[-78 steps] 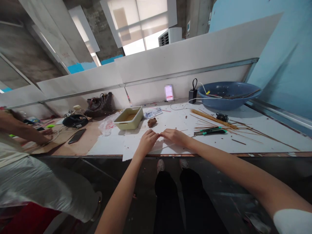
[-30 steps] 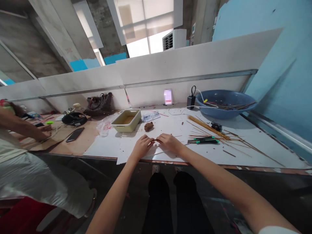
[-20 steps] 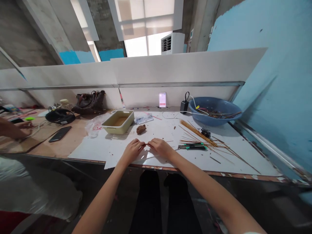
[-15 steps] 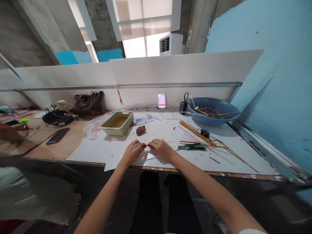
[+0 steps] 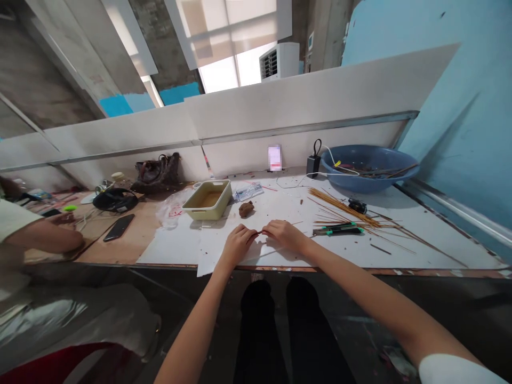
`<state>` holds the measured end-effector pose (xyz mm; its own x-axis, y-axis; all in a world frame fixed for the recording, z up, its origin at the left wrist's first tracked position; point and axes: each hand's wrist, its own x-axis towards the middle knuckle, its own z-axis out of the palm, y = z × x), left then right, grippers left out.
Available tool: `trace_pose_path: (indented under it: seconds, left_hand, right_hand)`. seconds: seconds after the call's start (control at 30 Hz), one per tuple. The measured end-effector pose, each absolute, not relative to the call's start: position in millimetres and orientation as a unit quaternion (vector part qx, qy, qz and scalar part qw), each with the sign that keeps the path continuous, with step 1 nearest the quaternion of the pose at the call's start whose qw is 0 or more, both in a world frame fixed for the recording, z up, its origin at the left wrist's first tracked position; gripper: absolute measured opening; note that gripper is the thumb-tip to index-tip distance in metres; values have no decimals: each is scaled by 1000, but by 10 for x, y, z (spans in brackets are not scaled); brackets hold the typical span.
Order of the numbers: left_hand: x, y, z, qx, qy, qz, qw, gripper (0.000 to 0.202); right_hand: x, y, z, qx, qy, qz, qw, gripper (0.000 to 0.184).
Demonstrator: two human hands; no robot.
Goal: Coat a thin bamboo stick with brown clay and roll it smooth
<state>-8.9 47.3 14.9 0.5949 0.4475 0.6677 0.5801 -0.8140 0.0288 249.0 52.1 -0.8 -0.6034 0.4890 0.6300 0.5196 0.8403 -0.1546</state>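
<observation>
At the centre of the frame, the left hand (image 5: 239,242) and the right hand (image 5: 285,236) are gripping a thin brown piece (image 5: 260,232) by closed fingertips, and it is bridging the small gap between them over the tabletop (image 5: 168,248). Just above them, a brown lump (image 5: 246,209) is lying near a yellowish tub (image 5: 205,213). Right of centre, a knife (image 5: 344,229) is resting beside the sticks (image 5: 343,207). Farther up, a lit phone (image 5: 274,157) is standing upright, and a blue basin (image 5: 366,183) is sitting to its right. At the far left, a co-worker's arm (image 5: 48,234) is reaching over the tabletop near a dark phone (image 5: 119,228).
</observation>
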Motion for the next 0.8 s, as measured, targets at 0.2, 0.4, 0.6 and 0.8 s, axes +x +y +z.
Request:
trace_pose_path:
  seconds: [0.2,0.4,0.6,0.8]
  left_hand:
    - [-76,490,146,-891,-292,-336,92,10]
    - [-84,505,128,-885,-291,-351,94,15]
    - [-91,535,105,-881,-293,-361,82,20]
    - [-84,545,79,-875,-325,-345,96,27]
  right_hand:
    - [2501,502,-4,-289,-893,-18,343,13]
    - [2507,505,-14,-288,-890,-7,353,11]
    - [2511,496,-11,-296,-890,2,346,12]
    - [2562,532,-1,-336,-892,-22,302,15]
